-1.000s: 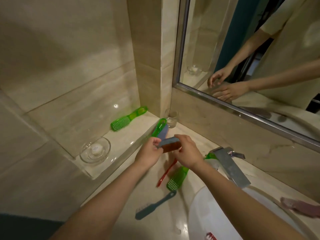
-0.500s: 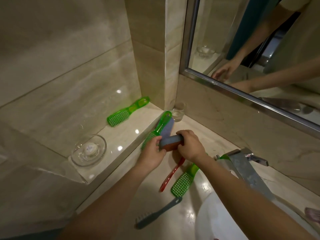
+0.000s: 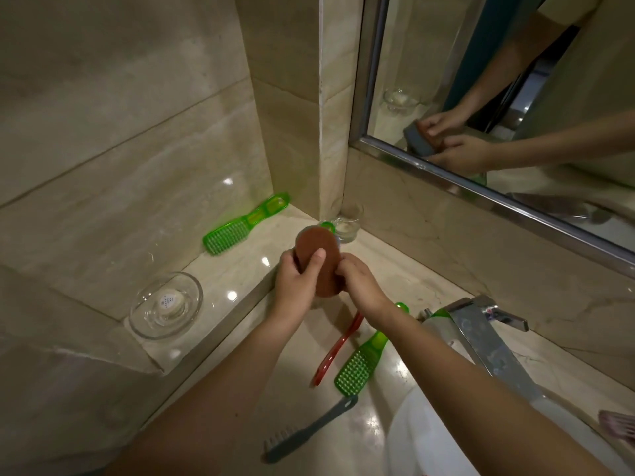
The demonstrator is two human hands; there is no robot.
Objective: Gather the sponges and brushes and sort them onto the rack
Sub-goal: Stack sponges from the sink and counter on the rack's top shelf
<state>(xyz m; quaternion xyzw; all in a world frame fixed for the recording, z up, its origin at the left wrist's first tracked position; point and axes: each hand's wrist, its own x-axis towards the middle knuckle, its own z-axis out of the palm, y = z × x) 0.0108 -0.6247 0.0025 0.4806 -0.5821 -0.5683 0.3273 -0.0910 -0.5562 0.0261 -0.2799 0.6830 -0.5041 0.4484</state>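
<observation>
Middle: sponge [image 3: 318, 262] between left hand [image 3: 297, 280] and right hand [image 3: 360, 283]. Ledge [image 3: 247, 269] at 10: ledge brush [image 3: 240, 226] behind, dish [image 3: 166, 305] in front. Cup [image 3: 348, 223] at 12, in corner. Counter [image 3: 371, 431] at 6: thin brush [image 3: 338, 352], wide brush [image 3: 360, 365] beside it, long brush [image 3: 305, 432] nearest. Tap [image 3: 488, 345] at 4.

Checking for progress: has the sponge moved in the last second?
Yes. The sponge has tipped upright, brown face toward the camera, its top now nearer the corner glass.

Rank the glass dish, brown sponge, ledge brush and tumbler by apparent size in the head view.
Largest: glass dish.
Next: ledge brush and sponge look alike; the sponge is partly hidden, so they stay unranked.
Smallest: tumbler.
</observation>
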